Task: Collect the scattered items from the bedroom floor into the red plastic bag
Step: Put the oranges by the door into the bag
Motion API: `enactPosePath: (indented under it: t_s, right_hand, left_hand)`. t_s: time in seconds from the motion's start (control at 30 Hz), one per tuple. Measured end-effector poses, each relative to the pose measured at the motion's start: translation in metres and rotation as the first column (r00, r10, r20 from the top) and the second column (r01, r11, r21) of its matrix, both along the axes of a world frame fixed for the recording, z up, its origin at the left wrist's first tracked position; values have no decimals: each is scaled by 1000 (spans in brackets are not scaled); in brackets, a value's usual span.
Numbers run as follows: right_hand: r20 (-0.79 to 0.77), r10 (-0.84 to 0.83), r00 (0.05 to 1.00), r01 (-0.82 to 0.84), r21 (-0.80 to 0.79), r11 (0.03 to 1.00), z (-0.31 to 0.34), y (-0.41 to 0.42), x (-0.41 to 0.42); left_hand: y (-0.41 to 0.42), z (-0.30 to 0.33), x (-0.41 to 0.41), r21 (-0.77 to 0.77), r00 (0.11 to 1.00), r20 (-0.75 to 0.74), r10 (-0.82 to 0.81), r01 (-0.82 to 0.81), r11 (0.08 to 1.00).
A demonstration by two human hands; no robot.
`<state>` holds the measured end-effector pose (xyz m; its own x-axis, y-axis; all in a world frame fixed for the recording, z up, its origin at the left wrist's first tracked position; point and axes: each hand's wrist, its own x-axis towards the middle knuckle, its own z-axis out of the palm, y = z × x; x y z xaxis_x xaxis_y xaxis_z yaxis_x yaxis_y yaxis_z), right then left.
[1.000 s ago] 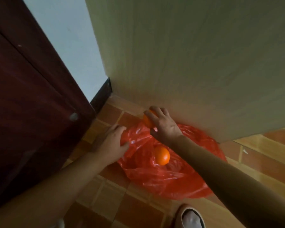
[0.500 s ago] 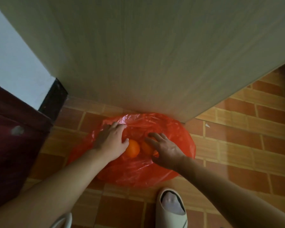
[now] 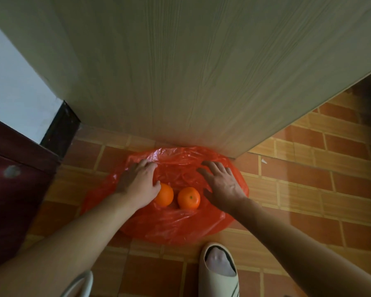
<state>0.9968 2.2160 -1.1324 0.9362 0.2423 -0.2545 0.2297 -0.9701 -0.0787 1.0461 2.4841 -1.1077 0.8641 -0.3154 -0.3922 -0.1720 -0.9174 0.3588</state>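
Two oranges (image 3: 188, 197) on red bag (image 3: 180, 224) between our spread hands: left hand (image 3: 137, 185), right hand (image 3: 221, 185); nothing gripped; we judge bagging unfinished.

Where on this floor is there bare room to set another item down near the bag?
Bare tiled floor lies right of the red bag, below the wooden panel. Crowded: bag centre, with two oranges between left hand and right hand.
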Motion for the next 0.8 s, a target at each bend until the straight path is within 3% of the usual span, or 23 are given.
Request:
enactPosePath:
  t_s: [0.37, 0.57, 0.8]
  right_hand:
    - [-25, -24, 999, 23, -36, 999, -9, 18, 17]
    - [50, -33, 998, 34, -10, 999, -17, 31, 29]
    - [188, -133, 973, 78, 276, 958, -11, 27, 39]
  left_hand:
    - [36, 8, -3, 305, 996, 86, -9, -18, 952]
    - [68, 13, -4, 497, 969, -121, 215, -128, 858]
    - [76, 22, -3, 480, 961, -86, 264, -193, 856]
